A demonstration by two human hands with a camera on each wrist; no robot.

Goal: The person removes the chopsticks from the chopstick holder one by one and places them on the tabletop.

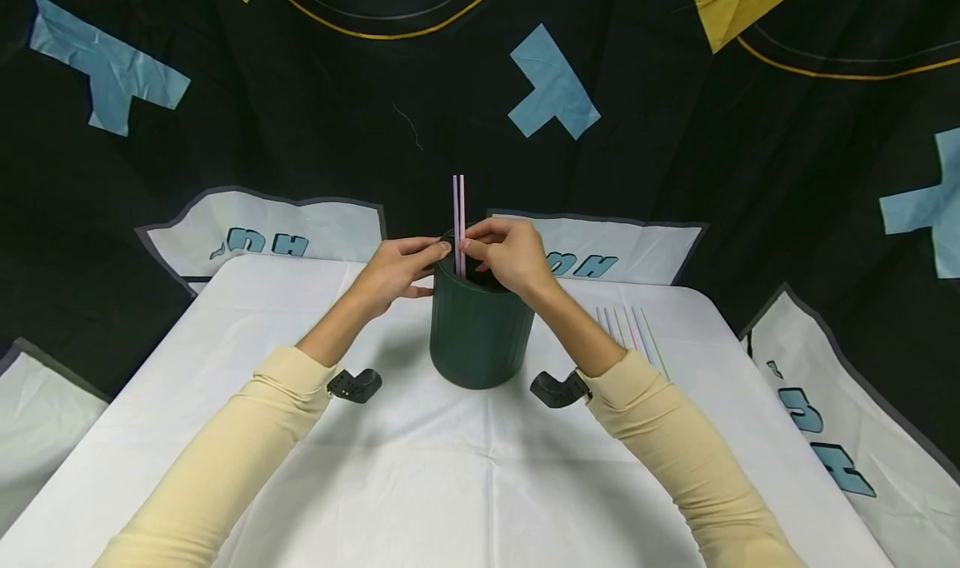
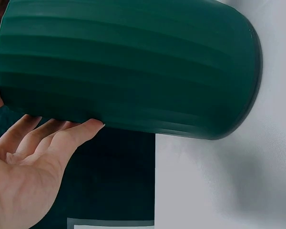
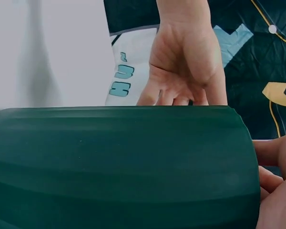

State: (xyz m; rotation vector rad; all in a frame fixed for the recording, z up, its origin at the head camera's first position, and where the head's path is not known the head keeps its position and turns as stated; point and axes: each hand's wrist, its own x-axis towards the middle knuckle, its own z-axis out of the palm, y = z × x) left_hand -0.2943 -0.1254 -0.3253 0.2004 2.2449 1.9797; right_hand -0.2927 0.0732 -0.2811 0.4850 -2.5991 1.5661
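Observation:
A dark green ribbed bin [image 1: 480,335] stands upright on the white table, and it fills much of both wrist views. My left hand [image 1: 397,270] holds its left rim, thumb at the top edge; in the left wrist view, the fingers [image 2: 81,133] of that hand lie along the outer wall. Two thin straws, one purple [image 1: 455,201] and one pink [image 1: 462,201], rise side by side above the rim. My right hand [image 1: 513,256] pinches them between thumb and fingertips over the opening. Their lower ends are hidden inside the bin.
Several thin coloured straws [image 1: 637,328] lie on the white tablecloth [image 1: 420,485] at the right, partly behind my right forearm. Past the table's far edge hangs a black cloth [image 1: 337,118] with blue and yellow shapes.

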